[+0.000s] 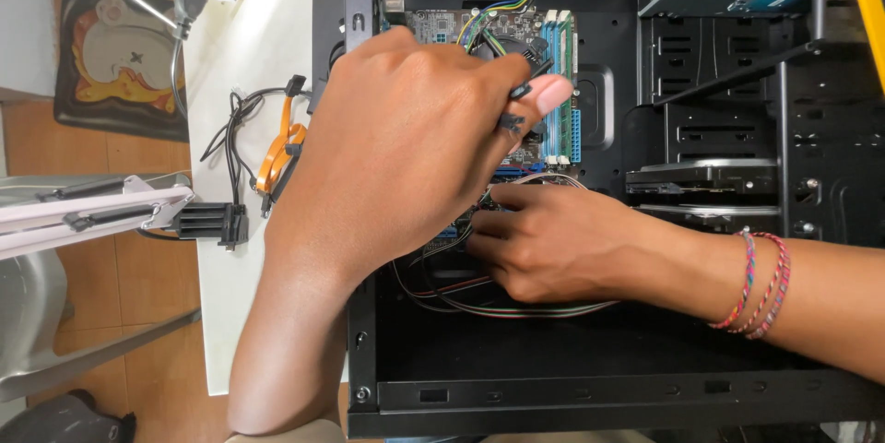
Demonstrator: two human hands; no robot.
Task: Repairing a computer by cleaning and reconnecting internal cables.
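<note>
1. Hands first: the left hand (pixel 406 139), in the centre of the frame, is closed, with thumb and fingertips pinching a small black connector (pixel 518 104) over the motherboard (pixel 516 65) inside the black computer case (pixel 599 378).
2. The right hand (pixel 553 240), just below it, lies low in the case with its fingers curled among a bundle of thin wires (pixel 498 307); whether it truly grips one I cannot tell.
3. Doing this well, I judge, means keeping the pinch on the plug body and not on its lead, lining it up squarely before pressing, and letting the lower hand hold loose wiring clear of the board.
4. Force should stay light; the blue memory sticks (pixel 557 83) sit just beside the plug and could be knocked.
5. Count inside the case: one motherboard, one wire bundle, and two flat drives (pixel 701 177) stacked at centre right.
6. Count outside it: one orange-handled tool (pixel 277 153) and one tangle of black cable (pixel 235 129) on the white surface (pixel 230 314) at left, and one black block connector (pixel 214 222) at its edge.
7. Wrist: three woven bracelets (pixel 761 284) on the right arm.
</note>
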